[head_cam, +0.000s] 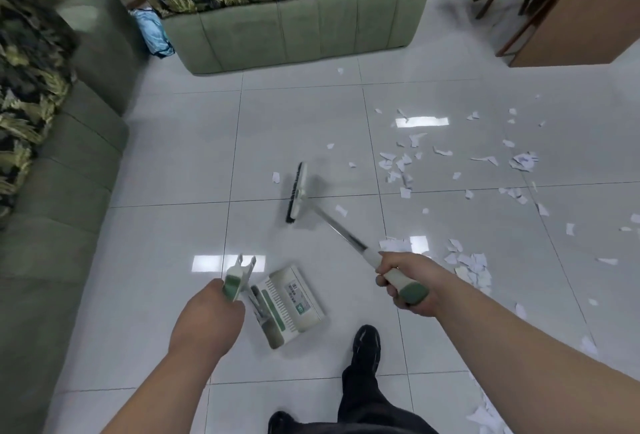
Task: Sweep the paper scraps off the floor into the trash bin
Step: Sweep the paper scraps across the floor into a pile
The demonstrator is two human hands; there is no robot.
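The right hand has its fingers clamped on the broom, the left hand on the dustpan handle. Paper scraps lie scattered on the floor, ahead and right of the right fingers.

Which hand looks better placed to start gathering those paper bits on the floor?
Probably the right hand: it grips the broom, and most paper scraps lie on that side. The left hand holds only the dustpan handle.

glossy tiled floor, paper scraps, shiny metal broom shaft, matt plastic dustpan.
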